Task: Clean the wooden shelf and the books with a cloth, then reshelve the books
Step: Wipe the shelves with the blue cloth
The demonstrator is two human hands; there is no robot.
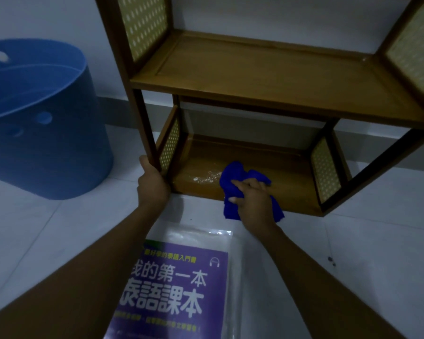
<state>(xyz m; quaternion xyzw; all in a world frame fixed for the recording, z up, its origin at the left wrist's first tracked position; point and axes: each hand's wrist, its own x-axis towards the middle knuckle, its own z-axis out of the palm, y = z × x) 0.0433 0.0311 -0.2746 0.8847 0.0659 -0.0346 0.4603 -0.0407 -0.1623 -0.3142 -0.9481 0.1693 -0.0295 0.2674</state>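
A wooden shelf [255, 77] with woven side panels stands against the wall, both boards bare of books. My right hand [253, 199] grips a bunched blue cloth [235, 177] on the front of the bottom board [291, 177], beside a patch of white dust [206, 177]. My left hand [152, 179] grips the shelf's front left post near its foot. A purple book [176, 285] with white characters lies flat on the floor between my forearms, on top of a clear plastic-covered one [233, 265].
A large blue plastic tub [39, 118] with round holes stands on the floor left of the shelf. White floor tiles [365, 241] spread around; a few dark specks lie at the right. The white wall is behind the shelf.
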